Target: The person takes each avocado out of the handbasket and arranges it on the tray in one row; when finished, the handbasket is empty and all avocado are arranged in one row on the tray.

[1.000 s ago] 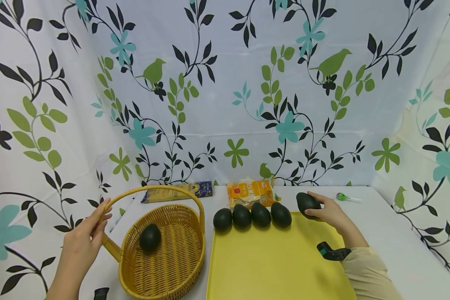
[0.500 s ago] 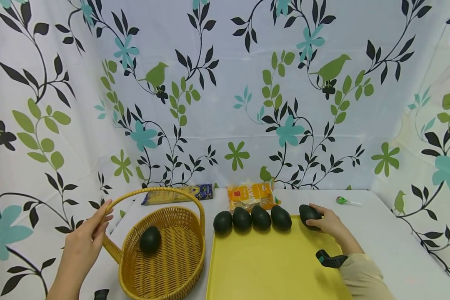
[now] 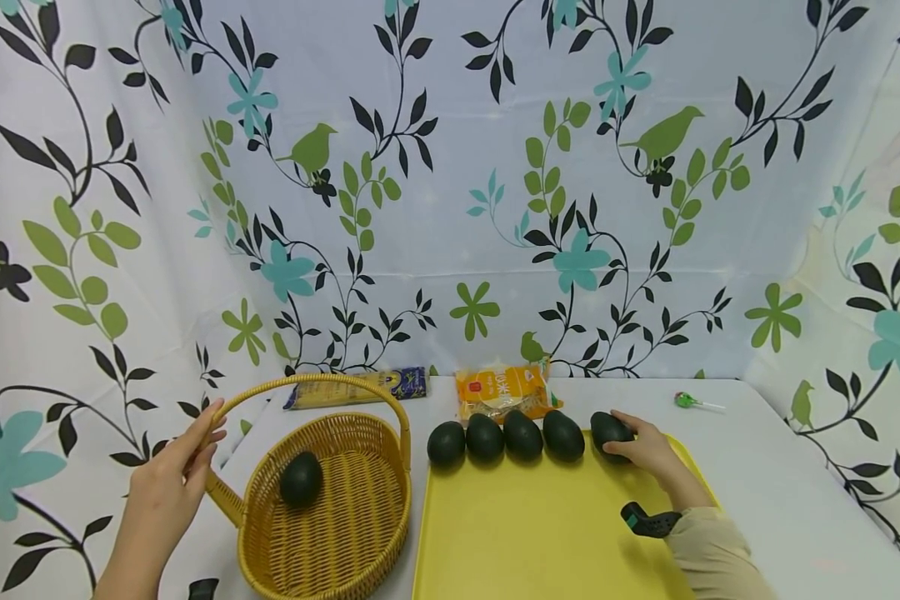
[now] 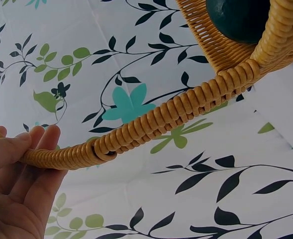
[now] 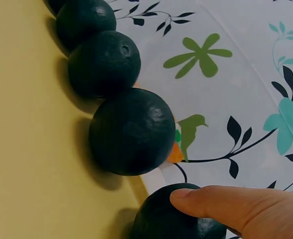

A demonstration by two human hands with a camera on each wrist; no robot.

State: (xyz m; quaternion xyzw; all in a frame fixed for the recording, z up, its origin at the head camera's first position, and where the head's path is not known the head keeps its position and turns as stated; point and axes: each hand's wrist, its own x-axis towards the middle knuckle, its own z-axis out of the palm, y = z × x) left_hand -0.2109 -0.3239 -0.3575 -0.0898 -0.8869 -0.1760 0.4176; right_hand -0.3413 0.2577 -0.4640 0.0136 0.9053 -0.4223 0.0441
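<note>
In the head view, my left hand (image 3: 168,475) holds the arched handle (image 4: 171,117) of a yellow wicker basket (image 3: 352,517), pinched between thumb and fingers. One dark green avocado (image 3: 301,480) lies inside the basket. My right hand (image 3: 648,450) grips another avocado (image 3: 607,432) at the far edge of a yellow tray (image 3: 532,533). Just left of it, several avocados (image 3: 562,435) stand in a touching row along that edge. A narrow gap separates the gripped one from the row. In the right wrist view, one finger (image 5: 211,201) lies on top of the gripped avocado; its underside is hidden.
Behind the row lies an orange plastic food packet (image 3: 502,390). A long blue-and-yellow packet (image 3: 360,387) is behind the basket. A green lollipop (image 3: 693,401) lies on the white table (image 3: 787,492) at right. A patterned curtain (image 3: 450,183) hangs behind.
The right hand has lowered its avocado to the tray's far edge and shifted it left, towards the row. The left hand and basket stay in place.
</note>
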